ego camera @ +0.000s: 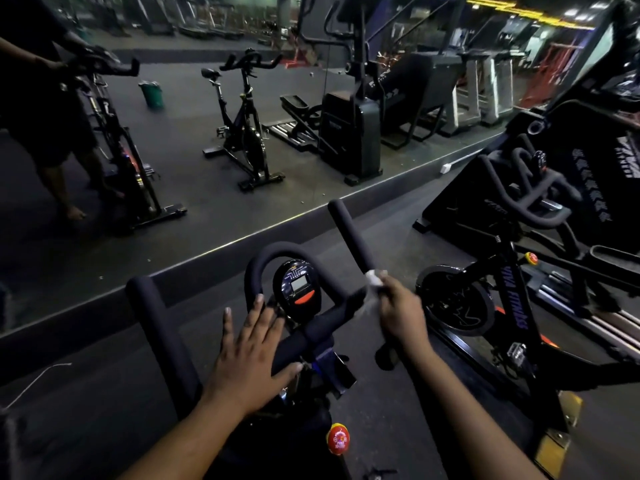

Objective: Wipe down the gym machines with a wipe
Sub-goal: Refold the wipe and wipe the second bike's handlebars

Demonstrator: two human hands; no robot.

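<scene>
A black spin bike stands right in front of me, its padded handlebar (322,327) crossing the lower middle of the head view. My right hand (401,313) grips a white wipe (374,279) against the base of the right handlebar horn (349,233). My left hand (252,348) is spread flat with straight fingers over the centre of the bar, just left of the small console (299,289). The left horn (156,320) is bare. A red knob (338,439) sits low on the frame.
A second spin bike (498,299) stands close on the right. A large wall mirror (173,133) ahead reflects bikes, a stepper, a green bin (151,94) and a person standing at a bike. Dark rubber floor lies all around.
</scene>
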